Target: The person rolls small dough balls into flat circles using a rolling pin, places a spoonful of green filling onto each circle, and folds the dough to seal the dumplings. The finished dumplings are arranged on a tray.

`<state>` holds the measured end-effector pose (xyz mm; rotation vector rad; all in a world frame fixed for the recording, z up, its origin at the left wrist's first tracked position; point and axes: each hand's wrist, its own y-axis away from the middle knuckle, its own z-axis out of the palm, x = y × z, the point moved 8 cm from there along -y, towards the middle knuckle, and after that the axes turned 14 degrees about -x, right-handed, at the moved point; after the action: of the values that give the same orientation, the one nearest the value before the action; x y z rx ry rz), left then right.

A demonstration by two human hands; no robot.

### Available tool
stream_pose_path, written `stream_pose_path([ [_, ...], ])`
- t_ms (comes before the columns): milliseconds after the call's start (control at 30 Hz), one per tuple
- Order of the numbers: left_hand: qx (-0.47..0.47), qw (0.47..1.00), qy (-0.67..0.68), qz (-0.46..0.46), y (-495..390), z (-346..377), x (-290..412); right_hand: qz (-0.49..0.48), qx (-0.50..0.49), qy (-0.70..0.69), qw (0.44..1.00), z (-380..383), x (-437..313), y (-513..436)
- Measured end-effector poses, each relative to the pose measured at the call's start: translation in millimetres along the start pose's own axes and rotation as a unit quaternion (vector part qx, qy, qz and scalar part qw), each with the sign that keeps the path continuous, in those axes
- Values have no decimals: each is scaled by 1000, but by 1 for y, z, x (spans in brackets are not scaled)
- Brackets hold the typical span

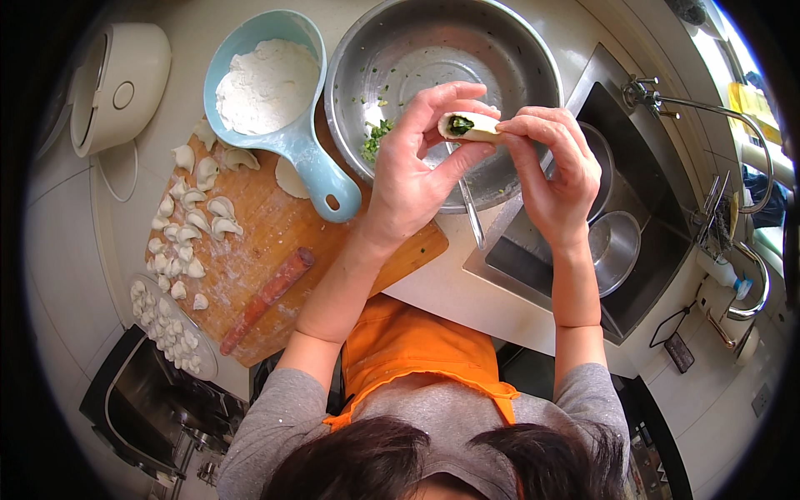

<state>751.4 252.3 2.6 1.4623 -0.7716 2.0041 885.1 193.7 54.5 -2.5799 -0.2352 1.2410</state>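
Observation:
Above a large steel bowl (525, 69), my left hand (412, 150) holds a dumpling (478, 127) between thumb and fingers. Its wrapper is folded over, with green filling showing at the open left end. My right hand (556, 150) pinches the dumpling's right end with thumb and forefinger. A little chopped green filling (375, 139) lies in the bowl's lower left, and green bits cling to its wall. A metal spoon (472, 215) leans over the near rim, its upper part partly hidden by my left hand.
Left of the bowl, a blue scoop (334, 190) of flour sits over a wooden cutting board (269, 219). The board carries several shaped dumplings (197, 219), a round wrapper (289, 178) and a rolling pin (269, 300). A plate of dumplings (209, 359) stands left. Pans lie in the sink (656, 262).

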Motion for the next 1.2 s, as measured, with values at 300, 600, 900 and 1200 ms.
stream_pose_path([
  [300, 23, 985, -168, -20, 3, -3, 2, -42, -3, 67, 997, -1, -13, 0],
  [600, -14, 953, -303, 11, 1, 5, 18, -105, -39, 147, 983, 9, -22, -3],
  [900, 26, 991, -131, -31, 4, -4, 4, -70, -50, 103, 991, 5, -17, -6],
  [1200, 17, 988, -148, -46, 5, -4, 5, -44, -36, 56, 997, 1, -16, -3],
])
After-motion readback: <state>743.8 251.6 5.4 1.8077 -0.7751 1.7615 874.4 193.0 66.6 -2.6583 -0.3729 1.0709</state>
